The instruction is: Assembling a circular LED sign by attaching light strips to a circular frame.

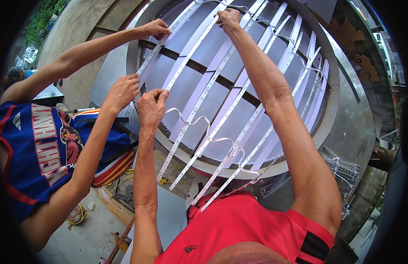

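Fingers [156, 97] of left hand [151, 108] pinching lower end of white light strip [213, 81]; right hand [229, 18] pressed closed on same strip's top, inside big round metal sign frame [345, 114]. Looks light, bendy, probably fragile at wire joints [204, 127] — best gripped by edges. Co-worker's hands [124, 88] holding neighbouring strip. Outdoor workshop, concrete floor [94, 229] below.

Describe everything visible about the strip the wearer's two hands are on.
The LED strip is a long, narrow white bar studded with small round lights, lying diagonally across the round metal sign frame among parallel strips. The right hand presses its far end, the left hand pinches near its middle. White wires loop between neighbouring strips.
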{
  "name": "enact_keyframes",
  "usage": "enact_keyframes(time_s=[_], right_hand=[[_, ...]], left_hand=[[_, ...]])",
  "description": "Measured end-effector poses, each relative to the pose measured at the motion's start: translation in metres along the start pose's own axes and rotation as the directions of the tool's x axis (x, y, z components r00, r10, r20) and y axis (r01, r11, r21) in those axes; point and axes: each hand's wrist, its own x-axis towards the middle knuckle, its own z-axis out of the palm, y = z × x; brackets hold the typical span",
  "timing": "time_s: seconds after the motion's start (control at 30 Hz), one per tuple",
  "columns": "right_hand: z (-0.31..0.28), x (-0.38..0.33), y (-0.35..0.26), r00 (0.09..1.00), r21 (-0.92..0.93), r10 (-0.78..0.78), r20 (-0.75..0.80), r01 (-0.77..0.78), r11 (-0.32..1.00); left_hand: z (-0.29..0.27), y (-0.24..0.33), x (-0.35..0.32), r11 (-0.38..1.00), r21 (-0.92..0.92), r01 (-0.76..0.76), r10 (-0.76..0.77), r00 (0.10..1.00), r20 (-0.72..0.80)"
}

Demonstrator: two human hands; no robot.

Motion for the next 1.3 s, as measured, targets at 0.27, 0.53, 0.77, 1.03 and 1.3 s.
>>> enact_keyframes(time_s=[0.27, 0.53, 0.77, 1.03, 1.3], right_hand=[[0.000, 0.013, -0.006, 0.985, 0.082, 0.112, 0.132, -0.123, 0.989], [0.010, 0.041, -0.005, 0.990, 0.058, -0.144, -0.002, 0.144, 0.988], [0.006, 0.047, -0.010, 0.973, 0.012, -0.221, 0.062, 0.221, 0.975], [0.002, 0.053, -0.025, 0.988, -0.186, -0.151, -0.014, 0.146, 0.972], [-0.004, 0.056, -0.031, 0.968, -0.178, -0.246, 0.042, 0.250, 0.952]], left_hand=[[0.001, 0.007, 0.006, 0.957, 0.248, -0.149, 0.198, 0.962, -0.187], [0.013, 0.007, 0.008, 0.944, 0.261, -0.200, 0.262, 0.936, -0.233], [0.017, 0.004, 0.007, 0.957, 0.220, -0.188, 0.244, 0.932, -0.268], [0.021, 0.011, 0.015, 0.965, 0.214, -0.150, 0.208, 0.935, -0.286], [0.024, 0.015, 0.015, 0.971, 0.186, -0.149, 0.201, 0.932, -0.303]])
